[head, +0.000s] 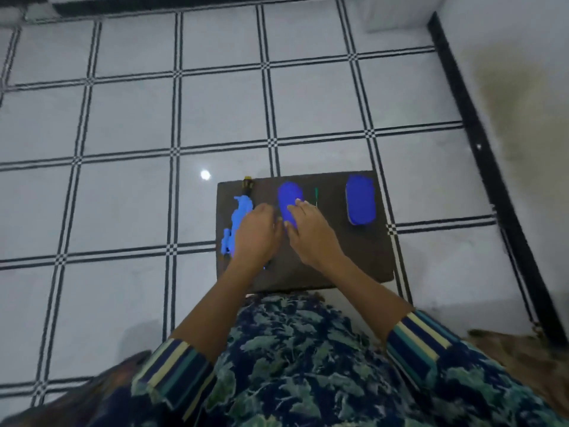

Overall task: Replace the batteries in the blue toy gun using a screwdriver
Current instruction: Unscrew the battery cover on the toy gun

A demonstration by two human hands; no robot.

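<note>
Left hand [257, 232] curled on blue toy gun [238, 221] | right hand [308, 229] loosely spread over blue case [288, 197] | steady gun before unscrewing.

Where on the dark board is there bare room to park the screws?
Free: the board's near right part, below the right blue oval piece. Crowded: left half, where both hands work by the toy gun and middle blue piece.

I can read no text, label, brand, number or sign anywhere from here. The blue toy gun [238, 221], the two blue oval pieces [360, 199] and the dark board [354, 251] under them show me only plain, blurred surfaces, with no lettering I can make out.
</note>
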